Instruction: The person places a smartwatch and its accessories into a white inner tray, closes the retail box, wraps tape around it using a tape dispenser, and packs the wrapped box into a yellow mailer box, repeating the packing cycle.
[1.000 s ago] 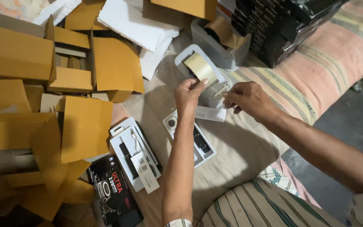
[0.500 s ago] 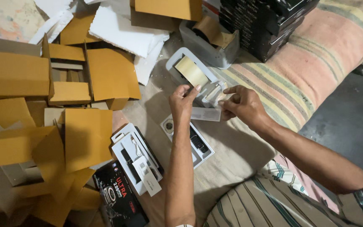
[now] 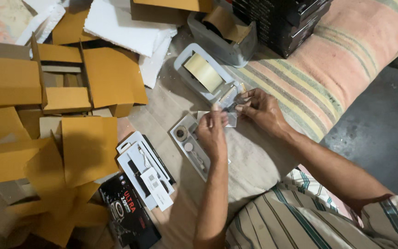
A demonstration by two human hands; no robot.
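At the centre of the frame, the left hand (image 3: 212, 131) and right hand (image 3: 262, 108) pinch a clear tape strip (image 3: 230, 116) beside the grey tape dispenser (image 3: 204, 76); tearing it off cleanly seems next.

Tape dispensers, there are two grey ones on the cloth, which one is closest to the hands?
The nearer tape dispenser, holding the pale yellowish roll, lies right at the right hand and left hand. The other dispenser, with brown tape, sits farther back beside the black boxes.
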